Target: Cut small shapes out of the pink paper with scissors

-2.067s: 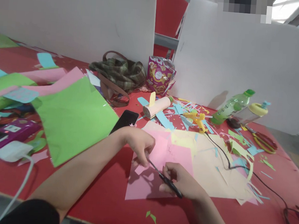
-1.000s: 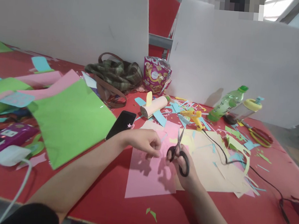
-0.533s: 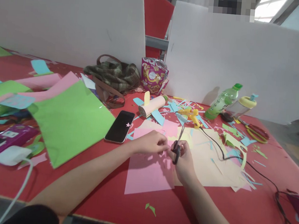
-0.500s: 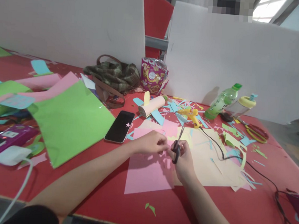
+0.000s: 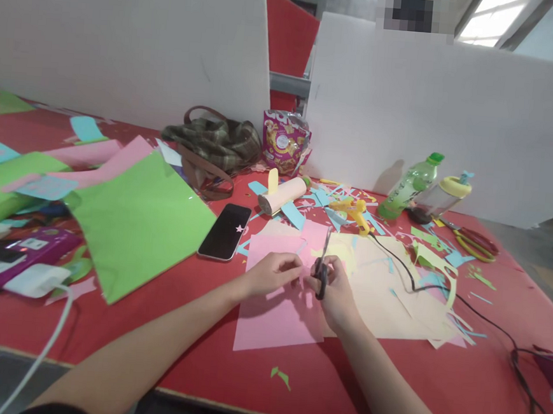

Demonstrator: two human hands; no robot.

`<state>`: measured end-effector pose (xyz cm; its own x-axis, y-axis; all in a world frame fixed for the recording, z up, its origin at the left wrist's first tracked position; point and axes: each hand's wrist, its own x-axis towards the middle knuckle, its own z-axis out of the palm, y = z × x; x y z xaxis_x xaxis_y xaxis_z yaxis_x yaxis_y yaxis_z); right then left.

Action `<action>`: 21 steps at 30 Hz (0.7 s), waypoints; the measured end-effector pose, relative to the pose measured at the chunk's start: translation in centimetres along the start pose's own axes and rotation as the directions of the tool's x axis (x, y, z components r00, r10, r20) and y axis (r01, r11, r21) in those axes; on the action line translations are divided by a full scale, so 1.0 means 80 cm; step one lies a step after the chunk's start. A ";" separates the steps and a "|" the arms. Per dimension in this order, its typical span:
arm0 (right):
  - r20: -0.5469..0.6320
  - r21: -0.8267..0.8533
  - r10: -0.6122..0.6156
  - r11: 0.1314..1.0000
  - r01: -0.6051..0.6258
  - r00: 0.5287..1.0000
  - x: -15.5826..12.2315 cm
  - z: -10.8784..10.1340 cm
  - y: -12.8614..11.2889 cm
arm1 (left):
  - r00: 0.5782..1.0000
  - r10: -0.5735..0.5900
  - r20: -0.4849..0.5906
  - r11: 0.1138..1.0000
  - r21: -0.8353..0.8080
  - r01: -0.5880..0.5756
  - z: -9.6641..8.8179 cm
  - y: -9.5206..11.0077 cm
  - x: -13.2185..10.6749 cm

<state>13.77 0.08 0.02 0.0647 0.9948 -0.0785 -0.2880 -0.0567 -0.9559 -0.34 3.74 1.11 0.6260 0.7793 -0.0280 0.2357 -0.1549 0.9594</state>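
Observation:
My right hand has its fingers through the black handles of a pair of scissors, blades pointing up and away from me. Close beside it, my left hand is closed, thumb and fingertips pinched together. Whatever lies between those fingertips is too small and too close in colour to the paper to make out. Beneath both hands lies a pink sheet of paper, overlapping a cream sheet. A dark phone with a small pink star on it rests left of my hands.
Beyond my hands are a paper-tube model with wings, a yellow glue gun with a black cord, and paper scraps. A green bottle, a clear cup and red-yellow scissors are right. Green sheet is left.
My two hands have moved slightly apart; the left fingertips have drawn away from the right hand. The scissors have turned more upright. The camera view has shifted a little.

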 end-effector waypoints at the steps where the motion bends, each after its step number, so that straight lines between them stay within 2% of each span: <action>1: 0.024 -0.007 0.014 1.000 -0.014 1.000 -0.001 0.001 0.000 | 1.000 0.004 -0.005 1.000 0.007 -0.004 0.001 -0.002 -0.002; 6: 0.070 -0.027 0.042 0.999 -0.040 0.997 -0.006 0.004 0.002 | 0.999 0.008 -0.037 0.999 0.044 -0.006 -0.001 -0.006 -0.009; 15: 0.018 -0.046 0.040 0.998 -0.039 0.999 -0.005 0.003 0.004 | 0.979 -0.012 -0.202 1.000 -0.014 0.009 0.011 -0.010 -0.013; 21: -0.047 -0.044 0.006 0.999 -0.008 0.999 -0.005 0.007 0.003 | 0.977 -0.070 -0.200 0.995 -0.078 0.056 0.015 -0.010 -0.015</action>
<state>13.14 -0.31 -0.02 0.1073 0.9894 -0.0974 -0.2461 -0.0685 -0.9668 -0.42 2.21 0.05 0.4467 0.8939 -0.0388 0.2118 -0.0635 0.9752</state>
